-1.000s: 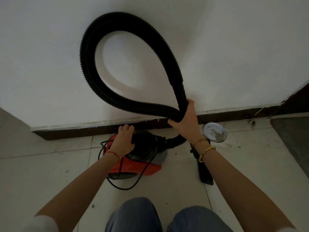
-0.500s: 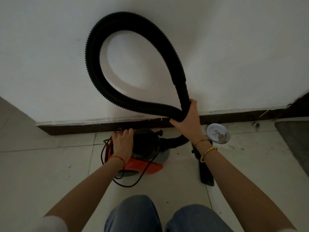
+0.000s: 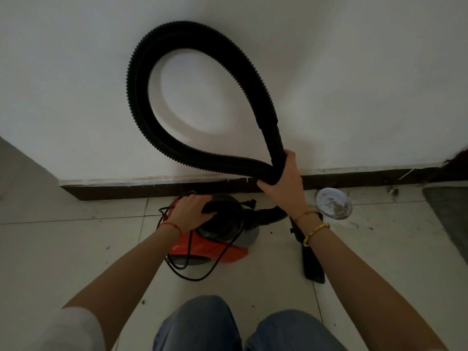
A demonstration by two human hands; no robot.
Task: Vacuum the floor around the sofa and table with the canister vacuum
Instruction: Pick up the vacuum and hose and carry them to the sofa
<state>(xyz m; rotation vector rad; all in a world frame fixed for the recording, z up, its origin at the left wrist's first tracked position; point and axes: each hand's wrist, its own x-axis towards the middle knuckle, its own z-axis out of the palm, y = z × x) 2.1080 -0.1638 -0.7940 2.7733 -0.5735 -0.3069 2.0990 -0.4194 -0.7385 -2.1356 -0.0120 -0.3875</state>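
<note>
Vacuum [image 3: 210, 239] sits on the tiled floor [image 3: 76, 249] at frame centre, just in front of the dark skirting [image 3: 152, 188], red body with black top, cord [image 3: 192, 272] wrapped loosely round it, plug end near the top right of the body. Left hand [image 3: 192, 211] curled over the black handle on top of the vacuum, gripping it. Right hand [image 3: 283, 178] wrapped round the hose [image 3: 141, 105] where the loop crosses itself, holding both the ribbed run and the smooth cuff together; loop stands up against the white wall. Nozzle [image 3: 312, 262] lies on the floor under the right wrist. Small dish [image 3: 334, 203] with bits in it beside the skirting, right of centre. Vacuum looks small, hard plastic, probably liftable one-handed by the top handle. Hose is springy and will want to uncoil, so grip at the rigid cuff. Loose cord could snag or trail. No sofa or desk in view, cleaning not yet started
</note>
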